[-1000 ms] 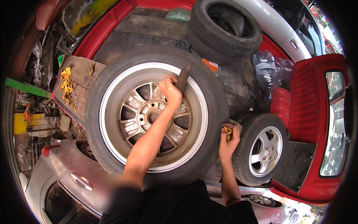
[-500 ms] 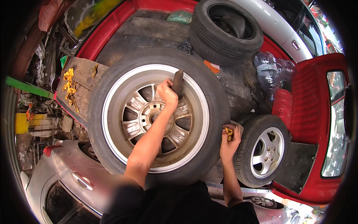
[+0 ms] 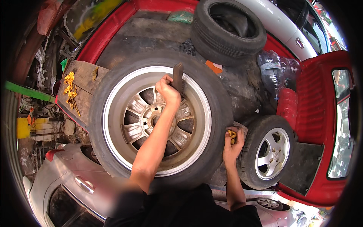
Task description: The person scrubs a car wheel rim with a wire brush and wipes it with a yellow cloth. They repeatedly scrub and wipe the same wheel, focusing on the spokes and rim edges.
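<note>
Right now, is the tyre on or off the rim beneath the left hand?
On: the black tyre closely surrounds the silver rim; whether it is fully seated, I cannot tell.

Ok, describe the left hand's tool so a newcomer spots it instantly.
At the red pickup bed, find the large tire with its silver wheel facing up. Over the wheel's far side, the left hand grips the tool, a narrow bar. Unlike the crumpled yellow clump in the right hand, it is straight and dark brown.
</note>
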A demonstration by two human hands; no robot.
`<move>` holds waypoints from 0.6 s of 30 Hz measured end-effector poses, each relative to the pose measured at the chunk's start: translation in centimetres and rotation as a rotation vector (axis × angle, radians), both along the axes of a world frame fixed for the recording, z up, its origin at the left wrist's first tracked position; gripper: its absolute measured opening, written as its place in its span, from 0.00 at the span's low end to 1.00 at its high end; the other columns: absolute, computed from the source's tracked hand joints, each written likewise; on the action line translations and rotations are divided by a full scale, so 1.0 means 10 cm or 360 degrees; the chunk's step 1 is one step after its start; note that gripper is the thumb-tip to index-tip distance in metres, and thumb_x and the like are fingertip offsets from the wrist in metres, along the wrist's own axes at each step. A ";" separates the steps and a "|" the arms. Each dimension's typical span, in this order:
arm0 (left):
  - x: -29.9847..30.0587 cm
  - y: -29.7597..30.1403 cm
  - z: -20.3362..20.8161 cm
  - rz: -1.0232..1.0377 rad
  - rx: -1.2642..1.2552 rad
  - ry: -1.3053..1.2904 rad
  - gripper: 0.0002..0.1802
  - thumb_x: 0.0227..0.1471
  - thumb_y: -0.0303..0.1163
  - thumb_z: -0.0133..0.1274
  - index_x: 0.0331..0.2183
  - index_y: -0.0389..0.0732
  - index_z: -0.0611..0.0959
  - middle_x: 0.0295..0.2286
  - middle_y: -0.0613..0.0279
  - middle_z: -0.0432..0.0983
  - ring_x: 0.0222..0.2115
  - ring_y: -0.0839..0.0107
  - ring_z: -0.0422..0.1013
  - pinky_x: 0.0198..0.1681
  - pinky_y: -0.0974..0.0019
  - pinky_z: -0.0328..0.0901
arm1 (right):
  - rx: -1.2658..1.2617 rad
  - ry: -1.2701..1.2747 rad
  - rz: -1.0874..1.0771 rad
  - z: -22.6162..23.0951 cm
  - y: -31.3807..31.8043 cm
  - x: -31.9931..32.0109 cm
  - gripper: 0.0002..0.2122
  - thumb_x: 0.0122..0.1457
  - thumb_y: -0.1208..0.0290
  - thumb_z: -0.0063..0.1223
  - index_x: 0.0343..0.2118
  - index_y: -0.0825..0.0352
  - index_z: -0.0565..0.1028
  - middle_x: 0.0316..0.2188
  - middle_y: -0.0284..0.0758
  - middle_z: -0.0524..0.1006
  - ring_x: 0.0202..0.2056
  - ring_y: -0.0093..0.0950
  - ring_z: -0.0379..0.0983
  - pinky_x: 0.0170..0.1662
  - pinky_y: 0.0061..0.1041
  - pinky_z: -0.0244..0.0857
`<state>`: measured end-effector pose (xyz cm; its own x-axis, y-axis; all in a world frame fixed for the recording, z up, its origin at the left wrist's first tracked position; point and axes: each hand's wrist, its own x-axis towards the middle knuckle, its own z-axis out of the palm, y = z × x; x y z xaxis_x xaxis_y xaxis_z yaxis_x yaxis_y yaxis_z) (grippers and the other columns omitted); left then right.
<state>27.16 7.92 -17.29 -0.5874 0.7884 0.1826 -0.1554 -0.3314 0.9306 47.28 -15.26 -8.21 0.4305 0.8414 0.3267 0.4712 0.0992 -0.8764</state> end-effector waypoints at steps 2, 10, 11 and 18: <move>-0.03 0.00 0.01 0.0021 -0.0009 0.0232 0.17 0.49 0.32 0.39 0.13 0.37 0.69 0.16 0.65 0.69 0.19 0.75 0.63 0.24 0.70 0.55 | -0.0016 -0.0028 -0.0019 -0.01 -0.01 0.00 0.06 0.55 0.82 0.52 0.35 0.73 0.77 0.32 0.39 0.71 0.34 0.34 0.72 0.39 0.30 0.64; -0.02 0.04 0.09 0.0080 0.0327 -0.0152 0.18 0.49 0.34 0.43 0.14 0.34 0.68 0.13 0.69 0.56 0.18 0.76 0.53 0.23 0.65 0.47 | -0.0036 0.0027 -0.0029 -0.01 -0.01 -0.01 0.05 0.55 0.82 0.52 0.35 0.72 0.77 0.32 0.38 0.71 0.34 0.33 0.71 0.40 0.29 0.63; -0.04 0.06 0.09 0.0127 0.0139 -0.0174 0.18 0.50 0.34 0.43 0.14 0.33 0.69 0.14 0.69 0.56 0.18 0.76 0.53 0.23 0.65 0.48 | -0.0053 0.0057 -0.0030 -0.01 -0.01 -0.01 0.05 0.56 0.81 0.52 0.35 0.73 0.76 0.32 0.38 0.71 0.34 0.32 0.69 0.41 0.28 0.62; -0.06 0.06 0.04 0.0239 -0.0022 0.0086 0.18 0.51 0.34 0.42 0.15 0.34 0.70 0.14 0.68 0.58 0.18 0.75 0.55 0.24 0.64 0.49 | -0.0014 0.0092 -0.0001 0.00 0.00 -0.02 0.05 0.57 0.81 0.51 0.35 0.72 0.76 0.32 0.37 0.72 0.35 0.31 0.68 0.42 0.26 0.61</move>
<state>26.58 8.57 -16.87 -0.6885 0.6950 0.2071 -0.0546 -0.3344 0.9409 47.11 -15.22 -8.20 0.4488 0.8438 0.2941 0.4201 0.0913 -0.9029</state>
